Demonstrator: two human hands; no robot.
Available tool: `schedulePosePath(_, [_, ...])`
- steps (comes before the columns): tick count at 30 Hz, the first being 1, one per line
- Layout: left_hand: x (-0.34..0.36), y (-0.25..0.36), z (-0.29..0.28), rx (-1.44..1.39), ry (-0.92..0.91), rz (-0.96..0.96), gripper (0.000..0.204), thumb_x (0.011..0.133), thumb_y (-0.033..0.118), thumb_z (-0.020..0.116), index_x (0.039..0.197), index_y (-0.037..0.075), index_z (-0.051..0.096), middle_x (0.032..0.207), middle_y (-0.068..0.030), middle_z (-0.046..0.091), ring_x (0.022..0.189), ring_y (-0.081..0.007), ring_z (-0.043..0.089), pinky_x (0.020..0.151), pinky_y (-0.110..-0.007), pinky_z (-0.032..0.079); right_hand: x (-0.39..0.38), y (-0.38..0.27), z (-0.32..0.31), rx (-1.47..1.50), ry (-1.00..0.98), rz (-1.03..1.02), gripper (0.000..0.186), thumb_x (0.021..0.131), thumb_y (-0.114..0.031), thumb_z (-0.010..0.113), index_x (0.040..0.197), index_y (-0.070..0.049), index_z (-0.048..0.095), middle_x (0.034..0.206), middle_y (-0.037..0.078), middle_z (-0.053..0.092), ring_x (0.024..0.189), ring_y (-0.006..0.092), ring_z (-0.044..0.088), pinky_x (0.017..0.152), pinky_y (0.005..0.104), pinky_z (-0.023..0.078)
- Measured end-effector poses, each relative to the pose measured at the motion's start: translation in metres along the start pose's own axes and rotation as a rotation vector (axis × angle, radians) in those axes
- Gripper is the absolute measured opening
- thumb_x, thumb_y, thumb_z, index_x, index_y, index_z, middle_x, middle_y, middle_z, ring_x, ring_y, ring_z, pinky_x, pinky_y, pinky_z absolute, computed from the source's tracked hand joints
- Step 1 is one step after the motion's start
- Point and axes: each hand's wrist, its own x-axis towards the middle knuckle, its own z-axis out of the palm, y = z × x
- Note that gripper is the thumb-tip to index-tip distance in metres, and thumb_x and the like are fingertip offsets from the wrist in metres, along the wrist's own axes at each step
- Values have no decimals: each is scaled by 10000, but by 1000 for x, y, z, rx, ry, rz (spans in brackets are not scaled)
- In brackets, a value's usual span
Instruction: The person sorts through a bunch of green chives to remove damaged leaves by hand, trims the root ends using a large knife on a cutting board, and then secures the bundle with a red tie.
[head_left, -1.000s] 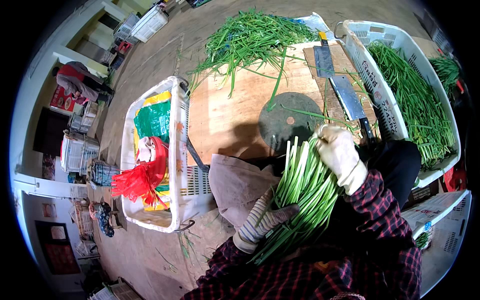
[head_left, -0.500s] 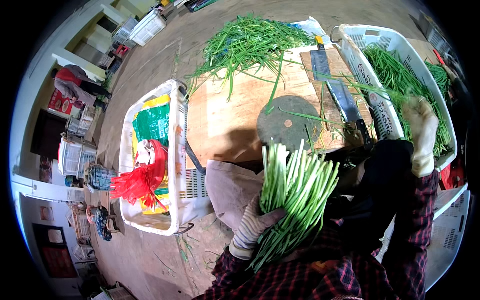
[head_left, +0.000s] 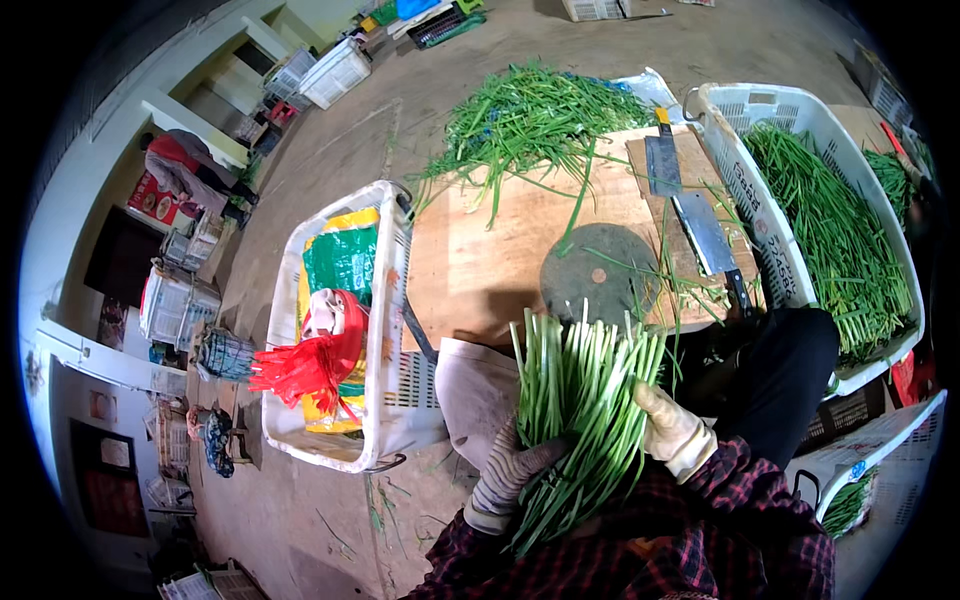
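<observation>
My left hand [head_left: 510, 475], in a striped grey glove, is closed round the lower part of a thick bunch of chives [head_left: 585, 390]. Pale cut ends point up and away from me, and the green leaves hang toward my lap. At the bunch's right edge, my right hand [head_left: 675, 430], in a cream glove, grips the stalks with its thumb in front; its other fingers are mostly hidden. Beyond the bunch, a round dark disc [head_left: 600, 268] lies on a wooden board [head_left: 470, 250]. Two cleavers [head_left: 704, 232] lie end to end along the board's right side.
Loose chives [head_left: 540, 115] are heaped at the board's far end. To the right, a white crate [head_left: 785, 250] holds more chives. On the left, another white crate [head_left: 375, 400] contains coloured bags and red ties [head_left: 305, 365]. A person [head_left: 190, 165] bends over at far left.
My right hand has come from above the right crate down to the bunch and now touches its right side. My left hand keeps its hold. The view has shifted slightly.
</observation>
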Motion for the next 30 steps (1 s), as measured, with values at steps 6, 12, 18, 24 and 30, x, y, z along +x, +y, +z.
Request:
schedulePosePath(6, [6,1,-19,350,-242,62,678,815,94,742,1419,61,436,1321,-56,566,1221,-181,507,1054,-347,390,19,-12,63,-309,205,-200,515,933,-321,591,1336,-14,497,1191,22,578,1067,117,508,975,307,381])
schedulePosePath(12, [11,-5,-29,-178,-303,-294,646,822,188,720,1393,30,462,1306,-73,582,1213,-187,526,1041,-336,404,75,-17,57,-725,179,-293,326,973,-237,562,1195,1,578,1045,42,625,949,134,543,894,289,438])
schedulePosePath(18, [3,-13,-47,-576,-292,-467,644,823,184,718,1392,27,461,1302,-76,585,1212,-188,528,1039,-334,406,149,-102,-6,-1425,223,-530,673,902,-453,597,1346,34,459,1307,225,563,1191,321,559,1022,409,419])
schedulePosePath(24, [9,-19,-55,-752,-311,-542,642,824,179,716,1392,24,460,1298,-80,589,1212,-189,530,1038,-333,408,77,-120,-60,-2364,208,262,639,838,-408,669,1308,-7,506,1104,195,642,1041,394,610,923,437,478])
schedulePosePath(30, [8,-24,-56,-813,-313,-505,641,824,174,714,1392,22,458,1294,-83,592,1211,-190,533,1037,-332,409,16,-103,15,-1170,46,399,871,814,-403,764,1443,20,334,1305,211,563,1220,295,550,1025,368,457])
